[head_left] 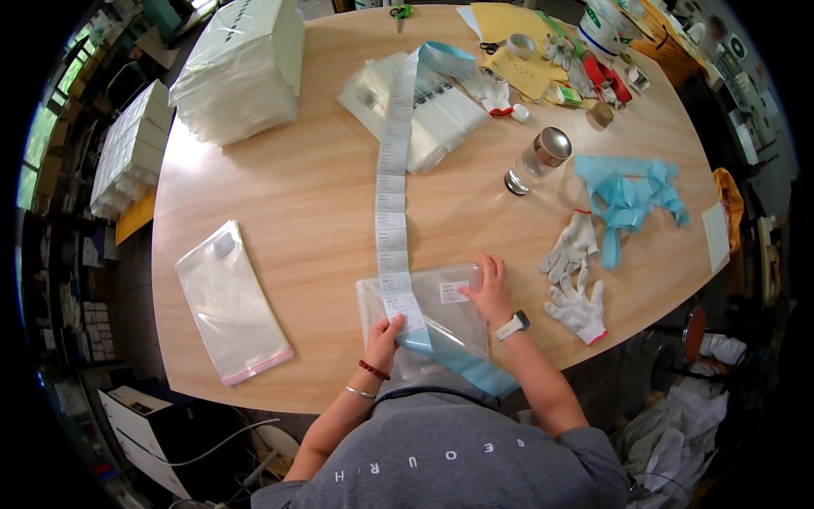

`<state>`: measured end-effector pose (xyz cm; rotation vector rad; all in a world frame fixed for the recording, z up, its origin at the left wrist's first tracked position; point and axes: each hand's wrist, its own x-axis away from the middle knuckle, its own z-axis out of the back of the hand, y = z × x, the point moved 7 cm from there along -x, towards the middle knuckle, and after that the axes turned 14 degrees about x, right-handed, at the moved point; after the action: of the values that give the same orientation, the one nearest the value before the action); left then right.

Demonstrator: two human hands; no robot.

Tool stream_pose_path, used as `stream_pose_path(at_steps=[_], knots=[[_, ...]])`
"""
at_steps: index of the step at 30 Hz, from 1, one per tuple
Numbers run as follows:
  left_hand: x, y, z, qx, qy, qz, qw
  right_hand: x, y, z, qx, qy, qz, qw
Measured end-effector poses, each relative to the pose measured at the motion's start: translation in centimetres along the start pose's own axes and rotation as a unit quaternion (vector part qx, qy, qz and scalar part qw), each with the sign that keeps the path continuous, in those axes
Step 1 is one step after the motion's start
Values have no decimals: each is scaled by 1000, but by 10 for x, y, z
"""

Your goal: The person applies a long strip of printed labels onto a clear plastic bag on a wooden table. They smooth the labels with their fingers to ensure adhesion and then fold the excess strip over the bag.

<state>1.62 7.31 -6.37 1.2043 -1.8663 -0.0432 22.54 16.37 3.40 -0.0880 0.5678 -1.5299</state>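
Observation:
A long strip of white printed labels (392,199) on pale blue backing runs down the table towards me. My left hand (382,341) is closed on its near end, thumb on top, and the bare blue backing (471,366) trails off to the right below. Under the strip's end lies a clear plastic bag (373,297) at the table's near edge. One white label (454,292) sits on the bag's upper right. My right hand (492,293) rests on the bag with fingers apart, its thumb touching that label's right edge.
A labelled bag (233,301) lies at left, with tall bag stacks (242,68) behind. More bags (441,119) lie under the strip's far end. To the right are a glass jar (530,165), gloves (577,305) and crumpled blue backing (632,191). Scissors (400,13) lie far back.

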Motion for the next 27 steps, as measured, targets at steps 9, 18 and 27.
stream_pose_path(at_steps=[9, 18, 27], knots=[[2, 1, 1, -9, -2, -3, 1000, -9, -11, 11, 37, -7, 157, 987], [17, 20, -22, 46, -63, -31, 997, 21, -5, -2, -283, -154, -36, 946], [10, 9, -36, -98, -130, -58, 985, 63, -39, -37, -461, -302, -85, 830]])
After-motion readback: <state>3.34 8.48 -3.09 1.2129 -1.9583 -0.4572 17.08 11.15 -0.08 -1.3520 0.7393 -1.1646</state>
